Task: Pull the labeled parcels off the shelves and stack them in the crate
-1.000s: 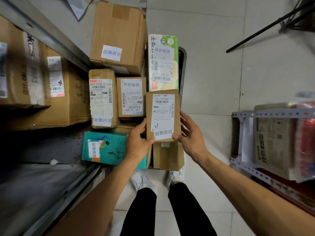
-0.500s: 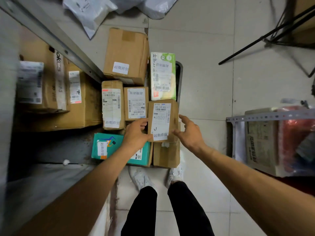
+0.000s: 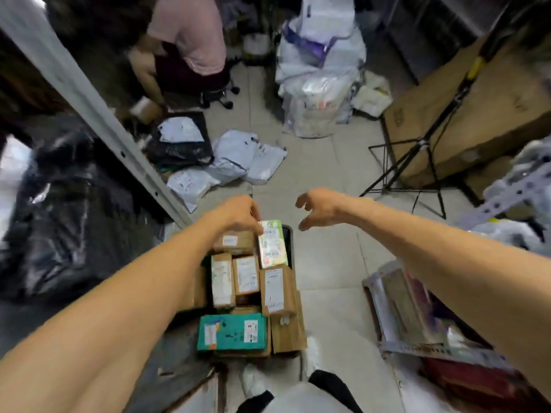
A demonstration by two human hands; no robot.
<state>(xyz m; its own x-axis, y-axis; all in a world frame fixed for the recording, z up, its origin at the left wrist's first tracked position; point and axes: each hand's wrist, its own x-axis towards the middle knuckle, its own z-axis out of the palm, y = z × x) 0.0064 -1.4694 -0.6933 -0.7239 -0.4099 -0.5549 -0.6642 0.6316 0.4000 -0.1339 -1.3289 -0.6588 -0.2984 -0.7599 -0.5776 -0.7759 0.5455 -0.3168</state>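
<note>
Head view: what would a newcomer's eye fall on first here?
A black crate packed with labelled brown cardboard parcels sits centre bottom, a teal cardboard box nearest, a green-and-white carton at its far right. The left hand and right hand hover near its far end; grey plastic mailer bags lie on the floor beyond.

Head-worn camera looks forward and down over the crate (image 3: 287, 238).

The black crate (image 3: 288, 244) sat on the floor (image 3: 328, 263). Only a bit of its rim showed, because it was packed full. A green and white box (image 3: 272, 245) lay at the far end. Three brown boxes (image 3: 247, 275) with white labels lay side by side in the middle. A teal box (image 3: 232, 332) lay flat at the near end, just beside a big brown box (image 3: 288, 333).
</note>
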